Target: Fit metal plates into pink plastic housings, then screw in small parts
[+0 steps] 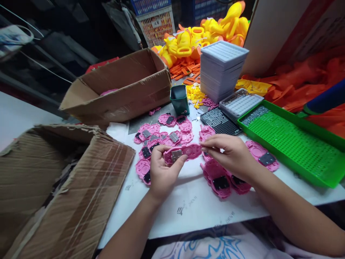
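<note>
Cool light washes the white counter (191,183) while the far left lies in deep shadow, edges stretched and softly blurred.

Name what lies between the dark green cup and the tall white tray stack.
In the head view, small yellow parts and small purple parts lie between cup and tray stack.

My shirt (175,251): pale, off-white to faint lilac, creased toward the right. Print (215,248) on front: loose, curving blue lines, touch of pink at left; cut by the near edge of view, motif unreadable. My left hand (164,174) and right hand (230,154): ungloved. Both forearms (134,223) bare.
</note>
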`<state>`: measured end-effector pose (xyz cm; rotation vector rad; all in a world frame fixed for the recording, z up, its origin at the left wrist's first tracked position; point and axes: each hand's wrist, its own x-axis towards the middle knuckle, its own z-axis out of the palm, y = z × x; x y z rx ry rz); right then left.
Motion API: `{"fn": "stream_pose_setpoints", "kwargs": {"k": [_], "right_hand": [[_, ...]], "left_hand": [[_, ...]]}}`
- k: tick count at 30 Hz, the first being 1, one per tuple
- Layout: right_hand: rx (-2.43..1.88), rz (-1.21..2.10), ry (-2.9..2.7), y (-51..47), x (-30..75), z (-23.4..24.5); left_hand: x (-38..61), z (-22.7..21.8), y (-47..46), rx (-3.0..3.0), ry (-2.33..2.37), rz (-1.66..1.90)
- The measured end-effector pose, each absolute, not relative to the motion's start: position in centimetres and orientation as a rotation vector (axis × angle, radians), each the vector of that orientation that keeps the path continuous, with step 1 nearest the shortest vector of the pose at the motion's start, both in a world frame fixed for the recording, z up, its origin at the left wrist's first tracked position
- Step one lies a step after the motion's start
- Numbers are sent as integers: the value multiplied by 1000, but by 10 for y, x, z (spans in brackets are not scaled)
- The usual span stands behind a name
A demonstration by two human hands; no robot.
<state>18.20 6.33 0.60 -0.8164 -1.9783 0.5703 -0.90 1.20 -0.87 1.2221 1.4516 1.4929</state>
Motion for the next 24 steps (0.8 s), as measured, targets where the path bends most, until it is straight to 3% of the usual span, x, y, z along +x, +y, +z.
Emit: {"fn": "stream_pose_setpoints", "kwargs": {"k": [12,24], "right_hand": [[-722,560,-2284,64,186,6],[-621,712,-2228,64,188,10]], "left_hand": [[-24,-4,9,1494,1346,1354],[-25,2,10,1291,1268,1281]]}}
